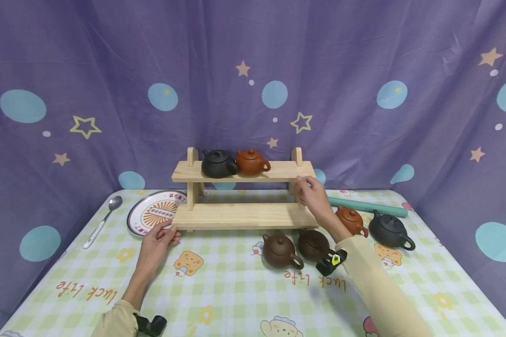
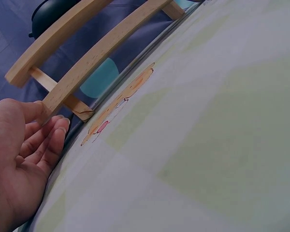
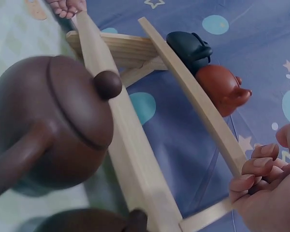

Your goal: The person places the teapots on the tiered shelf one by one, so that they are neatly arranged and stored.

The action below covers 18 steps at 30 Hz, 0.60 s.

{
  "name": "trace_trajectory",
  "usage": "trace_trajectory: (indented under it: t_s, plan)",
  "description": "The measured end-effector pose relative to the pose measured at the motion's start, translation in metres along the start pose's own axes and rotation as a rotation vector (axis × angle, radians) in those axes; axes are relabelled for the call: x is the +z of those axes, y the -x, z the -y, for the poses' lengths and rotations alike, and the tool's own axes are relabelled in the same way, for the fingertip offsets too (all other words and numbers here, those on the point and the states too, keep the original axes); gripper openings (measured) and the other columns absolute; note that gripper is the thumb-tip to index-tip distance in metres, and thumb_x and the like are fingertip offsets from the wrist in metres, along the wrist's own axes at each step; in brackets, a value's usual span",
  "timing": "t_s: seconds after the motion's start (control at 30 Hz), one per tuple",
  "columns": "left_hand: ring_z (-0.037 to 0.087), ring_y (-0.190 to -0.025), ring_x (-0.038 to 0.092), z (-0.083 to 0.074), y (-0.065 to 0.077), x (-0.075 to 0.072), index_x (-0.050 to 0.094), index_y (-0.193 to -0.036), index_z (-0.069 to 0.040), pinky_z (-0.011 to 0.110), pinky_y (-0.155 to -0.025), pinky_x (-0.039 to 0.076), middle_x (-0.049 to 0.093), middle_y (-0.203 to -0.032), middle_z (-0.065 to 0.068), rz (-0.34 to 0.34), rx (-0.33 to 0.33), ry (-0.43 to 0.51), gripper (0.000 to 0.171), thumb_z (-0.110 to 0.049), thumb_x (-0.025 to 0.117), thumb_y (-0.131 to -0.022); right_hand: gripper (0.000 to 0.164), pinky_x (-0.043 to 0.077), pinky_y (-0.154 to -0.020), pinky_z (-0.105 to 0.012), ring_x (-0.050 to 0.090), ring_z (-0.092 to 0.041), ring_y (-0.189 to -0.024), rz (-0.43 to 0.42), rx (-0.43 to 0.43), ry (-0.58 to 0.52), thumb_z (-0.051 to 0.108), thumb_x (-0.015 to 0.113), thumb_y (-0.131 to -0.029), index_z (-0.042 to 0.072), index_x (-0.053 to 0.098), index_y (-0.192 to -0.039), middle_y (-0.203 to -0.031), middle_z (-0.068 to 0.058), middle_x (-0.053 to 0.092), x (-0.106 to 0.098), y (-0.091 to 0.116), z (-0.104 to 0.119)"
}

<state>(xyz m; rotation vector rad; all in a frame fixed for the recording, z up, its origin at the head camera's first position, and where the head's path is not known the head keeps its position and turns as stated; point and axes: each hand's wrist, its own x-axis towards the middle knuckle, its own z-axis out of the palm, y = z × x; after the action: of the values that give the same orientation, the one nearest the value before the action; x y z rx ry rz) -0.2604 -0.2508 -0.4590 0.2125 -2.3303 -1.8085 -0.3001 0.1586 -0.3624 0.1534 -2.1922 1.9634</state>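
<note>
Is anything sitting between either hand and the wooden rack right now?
Nothing visible. The left hand touches the lower shelf's left end of the wooden rack, and the right hand is at its right upright. The brown teapots stand in front of the rack, beside the right forearm.

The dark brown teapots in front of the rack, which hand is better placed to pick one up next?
Probably the right hand. It holds the wooden rack's right end, directly above the two dark brown teapots. The left hand sits at the rack's far left corner.
</note>
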Motion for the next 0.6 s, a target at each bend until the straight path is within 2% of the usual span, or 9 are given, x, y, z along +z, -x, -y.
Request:
trace_trajectory:
  t_s: [0.27, 0.5, 0.6]
  plan:
    - [0.005, -0.081, 0.069, 0.001, 0.000, -0.001, 0.048, -0.147, 0.005, 0.018, -0.078, 0.060, 0.071, -0.106, 0.016, -0.004, 0.003, -0.013, 0.047, -0.020, 0.058, -0.109, 0.031, 0.029, -0.050, -0.020, 0.033, -0.006, -0.053, 0.007, 0.016, -0.017, 0.023, 0.048, -0.112, -0.005, 0.059, -0.107, -0.063, 0.002, 0.040, -0.013, 0.011, -0.009]
    - [0.005, -0.083, 0.069, 0.000, 0.001, 0.000, 0.047, -0.148, 0.005, 0.018, -0.080, 0.060, 0.070, -0.110, 0.019, 0.000, 0.002, -0.012, 0.048, -0.020, 0.057, -0.109, 0.035, 0.024, -0.047, -0.019, 0.028, -0.006, -0.050, 0.026, 0.061, 0.011, 0.020, 0.047, -0.112, -0.013, 0.055, -0.119, -0.059, 0.005, 0.035, -0.023, 0.024, -0.016]
    - [0.005, -0.083, 0.068, -0.001, 0.001, 0.001, 0.046, -0.148, 0.005, 0.018, -0.080, 0.060, 0.070, -0.110, 0.019, 0.003, 0.000, -0.013, 0.048, -0.021, 0.057, -0.109, 0.035, 0.026, -0.048, -0.020, 0.030, -0.007, -0.052, 0.028, 0.061, 0.030, 0.020, 0.047, -0.111, -0.013, 0.055, -0.120, -0.061, 0.004, 0.036, -0.027, 0.029, -0.020]
